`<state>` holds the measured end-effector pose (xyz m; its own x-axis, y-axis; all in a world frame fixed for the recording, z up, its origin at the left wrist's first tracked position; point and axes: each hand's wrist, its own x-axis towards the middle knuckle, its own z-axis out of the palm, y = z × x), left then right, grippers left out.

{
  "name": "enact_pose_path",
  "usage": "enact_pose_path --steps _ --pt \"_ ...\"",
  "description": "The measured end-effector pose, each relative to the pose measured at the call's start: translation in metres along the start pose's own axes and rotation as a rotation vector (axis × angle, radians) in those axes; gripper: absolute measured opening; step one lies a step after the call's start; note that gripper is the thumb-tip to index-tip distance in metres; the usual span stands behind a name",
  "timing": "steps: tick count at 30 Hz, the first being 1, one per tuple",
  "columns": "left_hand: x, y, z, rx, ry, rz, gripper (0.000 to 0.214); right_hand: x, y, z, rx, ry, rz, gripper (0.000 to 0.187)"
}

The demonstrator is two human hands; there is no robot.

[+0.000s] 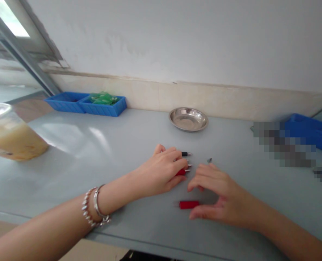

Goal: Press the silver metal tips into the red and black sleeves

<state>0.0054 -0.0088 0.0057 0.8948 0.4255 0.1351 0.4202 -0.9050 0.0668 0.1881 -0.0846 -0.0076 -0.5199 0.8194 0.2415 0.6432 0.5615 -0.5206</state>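
My left hand [163, 173] rests on the grey table [95, 174], its fingers curled over a few pen-like parts [186, 162] with black and red bodies and metal tips that stick out to the right. Just right of it lies my right hand [217, 197], fingers bent and loosely apart, palm down on the table. A short red cap [188, 204] sits on the table between its thumb and forefinger, touching or nearly touching them. A tiny dark piece [209, 160] lies just beyond the right fingertips. Bracelets circle my left wrist.
A steel dish [188, 119] stands at the back by the wall. Blue trays [86, 103], one with green items, sit back left. Other blue trays [310, 132] are at the right. A clear drink cup [12, 136] lies at the left edge.
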Motion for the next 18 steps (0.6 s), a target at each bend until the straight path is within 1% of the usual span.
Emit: enact_pose_path --steps 1,3,5,7,10,12,15,18 --pt "0.000 0.000 0.000 0.011 0.002 -0.007 0.014 -0.001 -0.001 0.001 0.010 -0.043 0.005 0.030" --pt "0.000 0.001 -0.001 0.041 0.006 -0.013 0.013 -0.001 -0.002 0.002 0.017 -0.112 0.034 0.022" --pt "-0.001 0.002 -0.002 0.075 0.005 -0.010 0.013 0.001 0.000 0.003 0.021 -0.145 0.064 0.011" --pt "-0.001 0.003 -0.004 0.093 -0.011 -0.003 0.014 0.002 0.002 0.004 0.026 -0.149 0.069 0.007" --pt "-0.001 0.005 -0.005 0.067 -0.037 -0.008 0.012 0.003 0.006 0.003 -0.005 -0.119 0.076 0.007" --pt "-0.001 0.005 -0.006 0.045 -0.019 -0.030 0.013 0.003 0.010 0.003 -0.064 -0.082 0.096 0.010" --pt "0.000 0.005 -0.006 0.030 0.069 -0.084 0.016 0.005 0.015 0.003 -0.163 -0.022 0.124 0.014" --pt "0.000 0.005 -0.005 0.003 0.161 -0.120 0.020 0.007 0.018 0.004 -0.207 0.021 0.161 0.012"
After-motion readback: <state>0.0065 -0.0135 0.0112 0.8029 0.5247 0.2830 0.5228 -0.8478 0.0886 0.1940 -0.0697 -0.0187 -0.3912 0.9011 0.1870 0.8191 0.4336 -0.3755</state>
